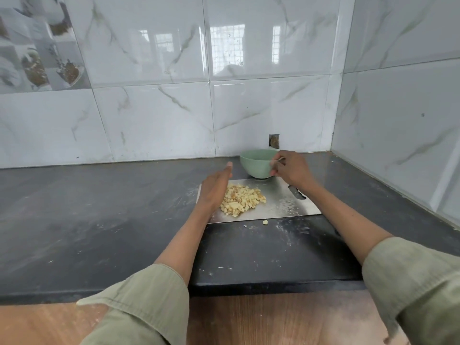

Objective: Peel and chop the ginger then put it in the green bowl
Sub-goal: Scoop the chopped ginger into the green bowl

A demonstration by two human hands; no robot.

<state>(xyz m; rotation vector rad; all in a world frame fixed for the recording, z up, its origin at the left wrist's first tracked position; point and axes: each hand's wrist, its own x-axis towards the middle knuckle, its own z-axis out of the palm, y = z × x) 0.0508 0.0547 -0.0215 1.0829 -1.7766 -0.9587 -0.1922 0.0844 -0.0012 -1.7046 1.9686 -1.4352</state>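
Note:
A heap of chopped pale-yellow ginger (242,199) lies on a steel cutting board (281,202) on the black counter. My left hand (215,189) stands on edge, fingers straight and together, pressed against the left side of the heap. The green bowl (256,163) sits just behind the board, near the wall. My right hand (291,169) grips the bowl's right rim, thumb over the edge. One stray ginger bit (265,222) lies on the counter in front of the board.
The black counter (99,220) runs left and meets tiled walls behind and to the right. A small hole in the wall (274,141) sits above the bowl. The counter's front edge (249,285) drops to a wooden surface below.

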